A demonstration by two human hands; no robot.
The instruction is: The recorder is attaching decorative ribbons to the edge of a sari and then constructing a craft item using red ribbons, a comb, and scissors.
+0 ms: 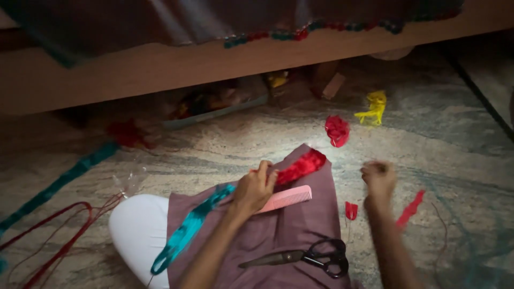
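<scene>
My left hand (255, 187) pinches the end of a red fuzzy yarn trim (301, 167) that lies on the mauve cloth (292, 225) over my lap. A pink comb (286, 199) rests just under that hand. A teal yarn strip (187, 227) trails from the hand down to the left. My right hand (378, 180) is blurred, its fingers curled in a loose fist above the floor; whether it holds a thread I cannot tell. Black scissors (310, 258) lie on the cloth near my lap's front.
Red yarn bundle (337, 130) and yellow yarn (373, 107) lie on the stone floor beyond. Small red pieces (409, 208) sit by my right wrist. A long teal strip (59, 182) and red cords (59, 241) run at left. A wooden bed frame (160, 64) spans the top.
</scene>
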